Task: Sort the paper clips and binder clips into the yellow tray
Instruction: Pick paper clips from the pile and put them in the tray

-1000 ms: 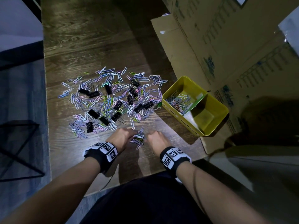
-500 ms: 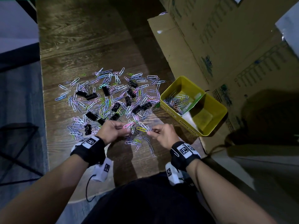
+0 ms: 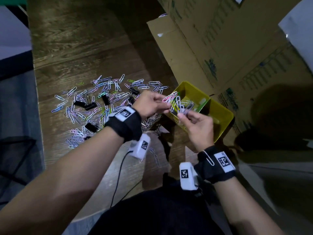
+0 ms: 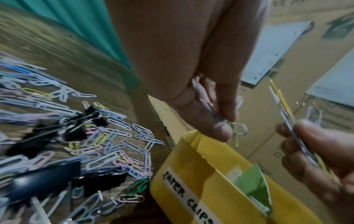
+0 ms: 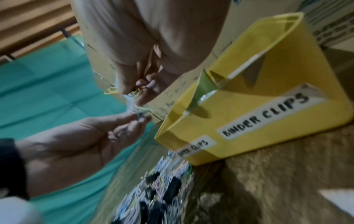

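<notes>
Both hands hold one tangled bunch of coloured paper clips (image 3: 177, 103) over the near-left end of the yellow tray (image 3: 219, 120). My left hand (image 3: 166, 103) pinches the bunch from the left, and my right hand (image 3: 182, 116) pinches it from below. In the left wrist view my left hand (image 4: 228, 128) grips clips above the tray wall (image 4: 191, 178) labelled "PAPER CLIPS". The right wrist view shows my right hand (image 5: 134, 89) pinching clips beside the tray (image 5: 268, 136), which also bears a "BINDER CLIPS" label. A green divider (image 4: 252, 186) splits the tray. Loose paper clips (image 3: 101, 92) and black binder clips (image 3: 89, 106) lie scattered on the table.
Large cardboard boxes (image 3: 220, 48) stand right behind and beside the tray. The wooden table (image 3: 84, 39) ends at the left, where the floor drops away. One paper clip (image 3: 208, 158) clings to my right wristband. A thin black cable (image 3: 118, 175) hangs from the left wrist camera.
Both hands gathered clips at the table's near edge, lifted them, and carried the bunch up and to the right over the tray.
</notes>
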Action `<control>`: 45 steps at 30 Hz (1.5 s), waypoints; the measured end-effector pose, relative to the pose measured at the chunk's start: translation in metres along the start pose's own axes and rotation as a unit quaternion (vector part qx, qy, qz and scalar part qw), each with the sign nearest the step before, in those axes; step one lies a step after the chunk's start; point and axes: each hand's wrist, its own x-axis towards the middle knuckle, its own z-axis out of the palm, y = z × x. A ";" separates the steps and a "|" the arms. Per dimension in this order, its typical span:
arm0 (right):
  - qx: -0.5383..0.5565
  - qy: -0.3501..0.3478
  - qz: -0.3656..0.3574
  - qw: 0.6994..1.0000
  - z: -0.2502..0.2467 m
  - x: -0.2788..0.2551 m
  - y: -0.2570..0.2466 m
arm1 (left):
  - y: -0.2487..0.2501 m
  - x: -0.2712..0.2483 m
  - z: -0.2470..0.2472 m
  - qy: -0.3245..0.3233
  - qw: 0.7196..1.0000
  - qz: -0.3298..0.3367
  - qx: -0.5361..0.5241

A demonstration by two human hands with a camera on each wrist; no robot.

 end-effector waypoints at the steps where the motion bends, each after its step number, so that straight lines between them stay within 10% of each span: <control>1: -0.011 0.015 -0.011 1.000 -0.002 0.005 -0.005 | 0.000 0.010 0.007 0.015 1.000 -0.004 0.018; 7: -0.196 0.073 -0.014 0.978 -0.008 0.048 -0.008 | 0.000 0.030 0.034 0.029 0.959 0.016 0.282; 18: -0.497 -0.099 0.013 0.862 0.009 0.093 0.007 | -0.019 -0.010 -0.025 0.052 0.994 0.005 0.094; 22: -0.485 -0.091 -0.001 0.869 0.013 0.082 0.007 | -0.050 -0.042 -0.054 -0.069 0.871 0.053 0.483; 26: -0.464 -0.079 -0.094 0.877 0.017 0.063 0.002 | -0.094 -0.060 -0.062 -0.108 0.790 0.088 0.598; 33: -0.429 -0.238 -0.219 0.843 0.035 0.019 0.010 | -0.119 -0.054 -0.052 -0.033 0.774 0.052 0.630; 39: -0.508 -0.311 -0.112 0.795 0.057 0.016 0.029 | -0.100 -0.043 -0.045 0.086 0.813 0.115 0.564; 45: -0.581 -0.355 -0.106 0.725 0.077 0.033 0.039 | -0.080 -0.010 -0.051 -0.005 0.789 0.037 0.613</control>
